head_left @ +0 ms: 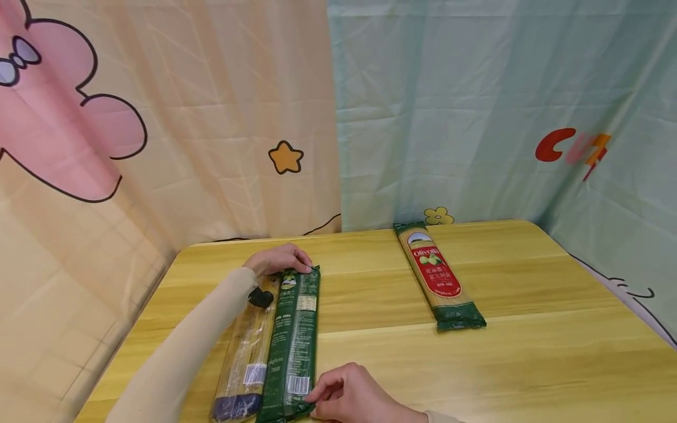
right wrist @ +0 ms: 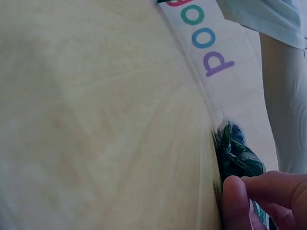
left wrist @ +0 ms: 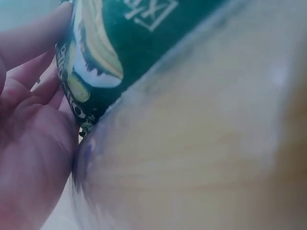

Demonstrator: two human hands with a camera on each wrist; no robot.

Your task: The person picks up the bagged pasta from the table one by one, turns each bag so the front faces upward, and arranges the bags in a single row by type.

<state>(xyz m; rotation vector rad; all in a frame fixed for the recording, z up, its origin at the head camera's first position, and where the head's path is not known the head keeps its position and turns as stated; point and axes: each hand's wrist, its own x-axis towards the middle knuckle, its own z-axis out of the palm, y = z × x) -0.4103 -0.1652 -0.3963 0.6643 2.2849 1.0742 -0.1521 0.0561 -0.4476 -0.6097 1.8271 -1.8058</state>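
Observation:
A green spaghetti packet (head_left: pixel 296 341), its printed back with a barcode facing up, lies lengthwise on the left of the table. My left hand (head_left: pixel 278 258) holds its far end; in the left wrist view the thumb and fingers (left wrist: pixel 29 52) are around that green end. At the near right corner, my right hand (head_left: pixel 359 393) pinches the wrapper between thumb and fingers, and the right wrist view shows the crumpled green end (right wrist: pixel 237 153) there. A see-through spaghetti packet (head_left: pixel 245 352) with a purple end lies against the green one on its left, partly under my left wrist.
Another spaghetti packet (head_left: pixel 433 270), with a red label and green ends, lies at an angle toward the back right. The wooden table (head_left: pixel 529 352) meets printed curtains (head_left: pixel 476 117) at its back and sides. A black wrist camera (head_left: pixel 261 298) sits on my left wrist.

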